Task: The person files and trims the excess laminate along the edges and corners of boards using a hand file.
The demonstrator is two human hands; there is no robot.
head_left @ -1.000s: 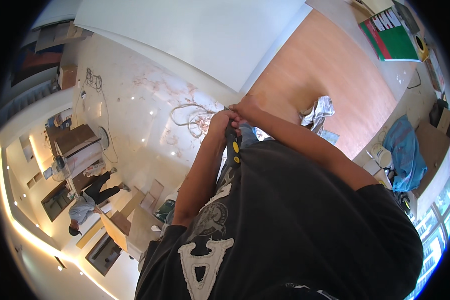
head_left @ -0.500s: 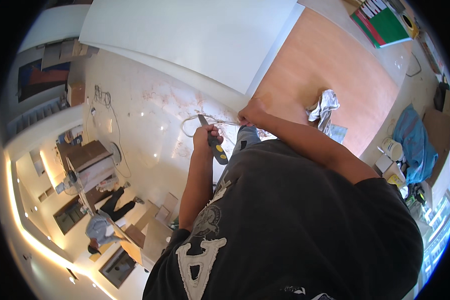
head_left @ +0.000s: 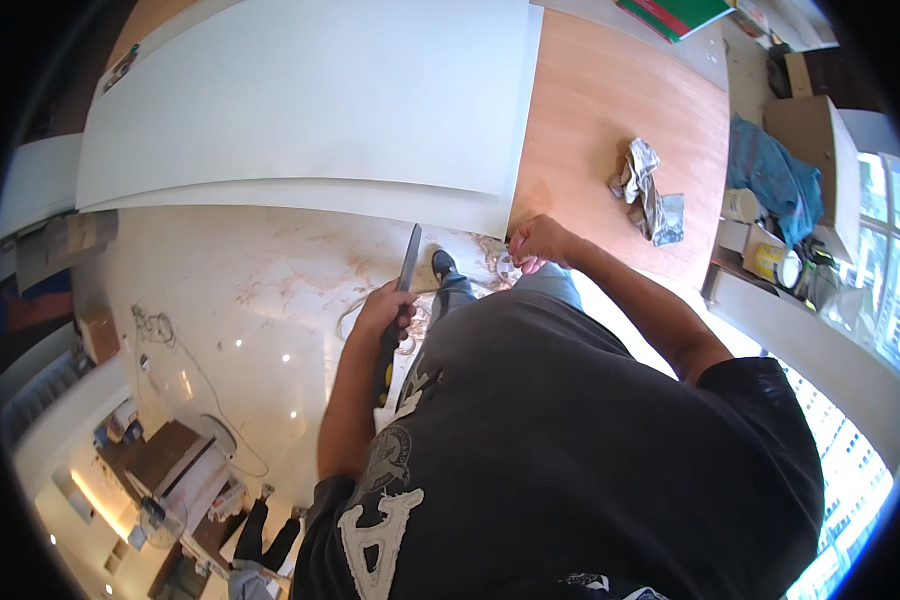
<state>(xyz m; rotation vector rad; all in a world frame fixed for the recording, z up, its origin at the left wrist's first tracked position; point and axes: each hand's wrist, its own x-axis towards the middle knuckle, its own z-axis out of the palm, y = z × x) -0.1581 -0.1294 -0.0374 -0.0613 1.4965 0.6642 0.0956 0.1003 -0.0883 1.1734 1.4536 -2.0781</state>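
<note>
In the head view, the left hand (head_left: 383,310) has swung the tool (head_left: 410,260) round since the frame half a second ago: more of its grey length now stands above the fist, its tip at the near edge of the white board (head_left: 320,100), and I can't tell whether they touch. The whole view has turned too, so the board's near edge runs almost level for me. I read this as the left carrying the tool alone, its fingers wrapped firmly round it, dark-and-yellow handle below by the shirt (head_left: 570,430). The right hand (head_left: 545,243) is well clear of the tool, beside the board's near right corner, fingers bent; I can't make out whether they pinch anything. Right of the board, on the wood top (head_left: 620,80), lie a crumpled rag (head_left: 638,175) and, touching it, a grey sheet (head_left: 673,222). Containers sit farther right of the board: a white tub (head_left: 740,206), a yellow-marked tub (head_left: 773,263) nearer me, and a brown box (head_left: 825,160) behind a blue cloth (head_left: 775,175). What any of them holds, I can't tell from here.
</note>
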